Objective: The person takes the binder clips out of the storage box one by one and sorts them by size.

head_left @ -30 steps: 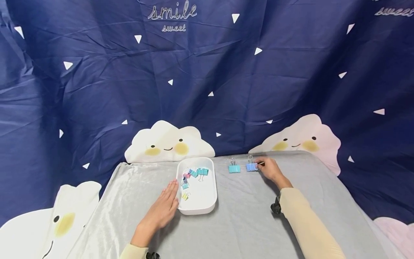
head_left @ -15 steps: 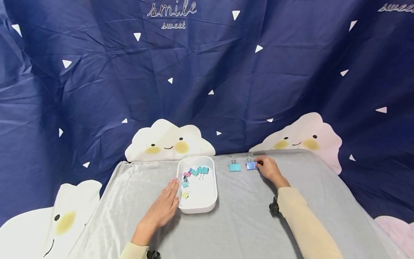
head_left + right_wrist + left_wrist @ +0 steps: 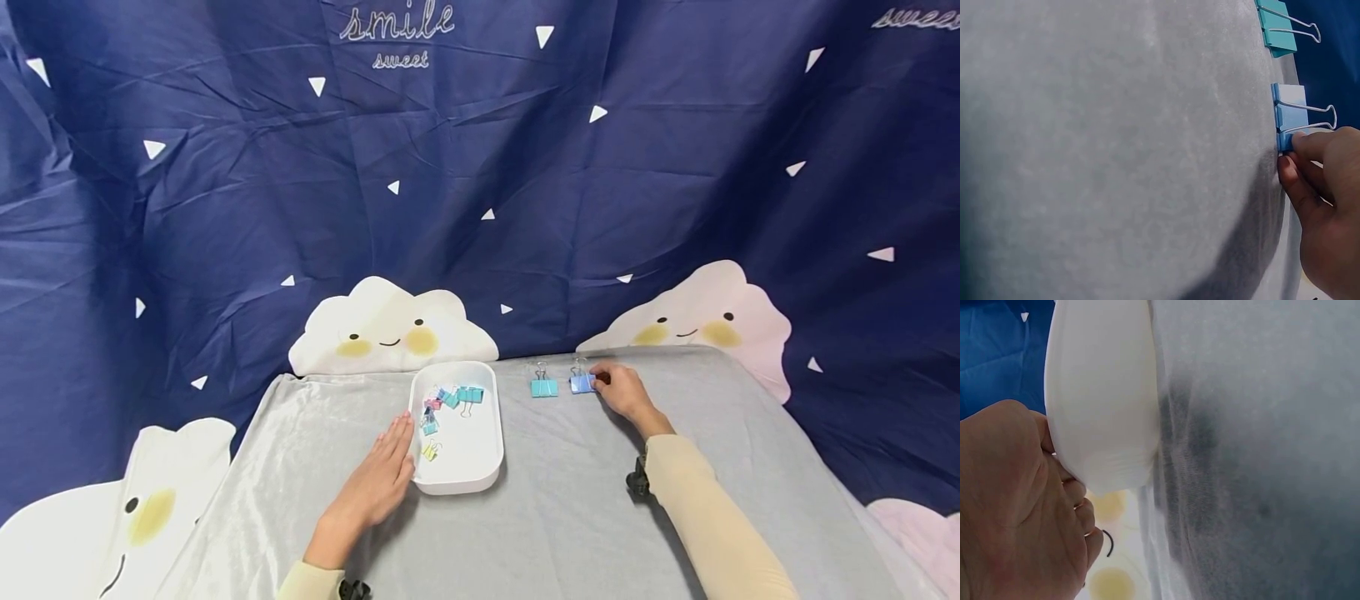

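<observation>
My right hand [image 3: 628, 395] pinches the right end of a blue binder clip [image 3: 1291, 109] between thumb and fingers, at the far side of the grey cloth. The clip's wire handles point away toward the backdrop. Left of it, a teal binder clip [image 3: 543, 388] lies apart, its handles pointing the same way. My left hand [image 3: 378, 479] has its fingers straight along the left wall of a white plastic box [image 3: 491, 471]. In the left wrist view, the fingertips lie along the rim of that box [image 3: 1104, 394].
Inside the box, toward its left and far sides, are several smaller binder clips: teal ones [image 3: 470, 395], a pink one [image 3: 432, 404] and a yellow one [image 3: 431, 451]. A grey cloth [image 3: 555, 517] covers the table. Behind its far edge hangs a dark blue backdrop [image 3: 465, 150].
The blue clip shifts very slightly left with my right hand, toward the teal clip. My left hand keeps its place at the box.
</observation>
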